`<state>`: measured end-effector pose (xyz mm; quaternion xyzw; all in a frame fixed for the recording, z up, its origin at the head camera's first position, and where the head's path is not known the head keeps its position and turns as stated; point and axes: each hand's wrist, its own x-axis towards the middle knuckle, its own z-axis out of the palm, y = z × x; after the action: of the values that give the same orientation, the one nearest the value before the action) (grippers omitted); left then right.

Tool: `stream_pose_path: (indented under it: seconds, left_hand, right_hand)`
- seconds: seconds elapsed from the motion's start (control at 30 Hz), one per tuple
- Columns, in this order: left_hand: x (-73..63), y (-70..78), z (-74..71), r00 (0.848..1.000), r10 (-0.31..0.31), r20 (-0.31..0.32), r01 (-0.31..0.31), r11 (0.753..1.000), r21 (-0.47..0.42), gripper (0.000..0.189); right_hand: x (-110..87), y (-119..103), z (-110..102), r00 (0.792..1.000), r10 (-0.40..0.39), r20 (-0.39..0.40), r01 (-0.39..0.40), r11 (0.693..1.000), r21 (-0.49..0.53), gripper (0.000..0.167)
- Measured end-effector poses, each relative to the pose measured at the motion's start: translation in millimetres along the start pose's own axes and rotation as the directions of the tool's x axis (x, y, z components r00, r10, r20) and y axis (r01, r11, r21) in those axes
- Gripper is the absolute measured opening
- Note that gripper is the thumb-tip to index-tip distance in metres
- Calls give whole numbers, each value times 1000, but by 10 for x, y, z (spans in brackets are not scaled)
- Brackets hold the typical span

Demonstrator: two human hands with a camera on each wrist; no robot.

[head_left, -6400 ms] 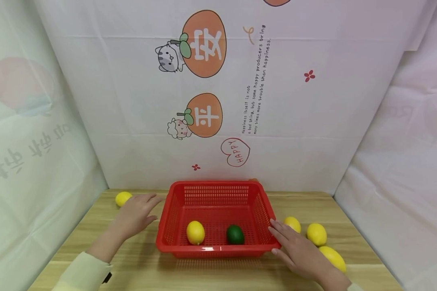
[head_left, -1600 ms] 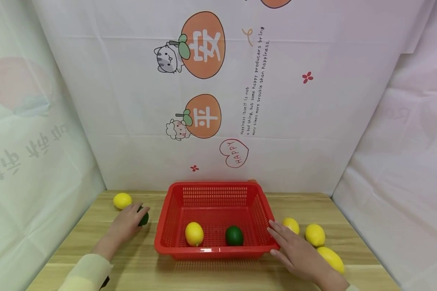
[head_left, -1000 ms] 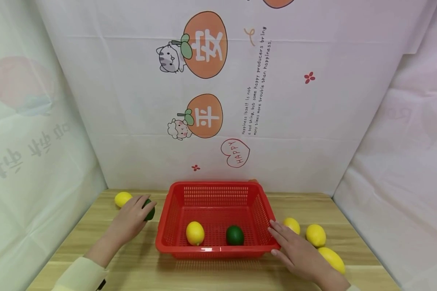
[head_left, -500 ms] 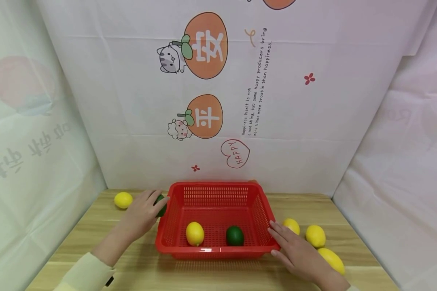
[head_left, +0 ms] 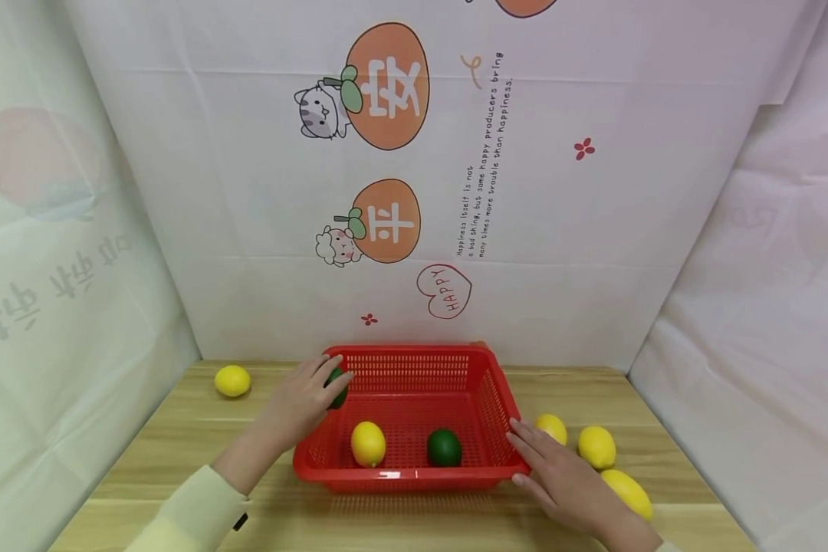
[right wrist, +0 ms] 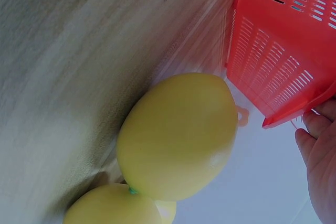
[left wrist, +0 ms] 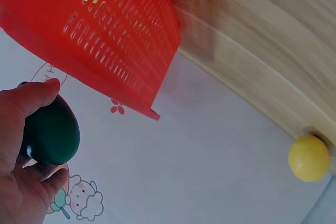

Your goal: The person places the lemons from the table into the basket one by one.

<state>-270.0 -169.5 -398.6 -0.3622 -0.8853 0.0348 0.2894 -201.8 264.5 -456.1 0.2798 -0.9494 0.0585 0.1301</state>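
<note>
Head view: at the far left, a lone lemon (head_left: pixel 232 381) is being supported by the wooden table (head_left: pixel 359 529). Further right, past a pale sleeve (head_left: pixel 196 510), a dark green fruit (head_left: pixel 336 389) is being gripped by the left hand (head_left: pixel 300 405); in the left wrist view, thumb and fingers are being curled round it. It is being held up at the far left corner of the red basket (head_left: pixel 359 474); whether the rim is being touched cannot be told. Inside, near the front wall, a second lemon (head_left: pixel 369 444) and, to its right and apart from it, another green fruit (head_left: pixel 445 448) are being held by the basket. Its right rim is being touched by the right hand (head_left: pixel 559 479), whose fingers are being extended rather than clasped. Beside that hand, three yellow fruits (head_left: pixel 596 448) are being borne by the table, two being partly covered by hand and wrist
</note>
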Motion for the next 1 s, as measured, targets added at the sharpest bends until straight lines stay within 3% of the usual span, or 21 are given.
stream_pose_path:
  seconds: [0.17,0.63,1.0]
  left_hand:
    - [67,41,53,1000,15,-4,-15,1000,-11,63]
    - [206,82,244,995,25,97,-21,999,-41,63]
    - [264,92,364,970,-14,242,28,998,-55,62]
  right_hand:
    - [0,-5,1,1000,-5,0,5,1000,-5,64]
    - [-14,-6,10,1000,-16,-17,16,1000,-4,61]
    - [-14,-7,-3,1000,-13,-11,13,1000,-5,61]
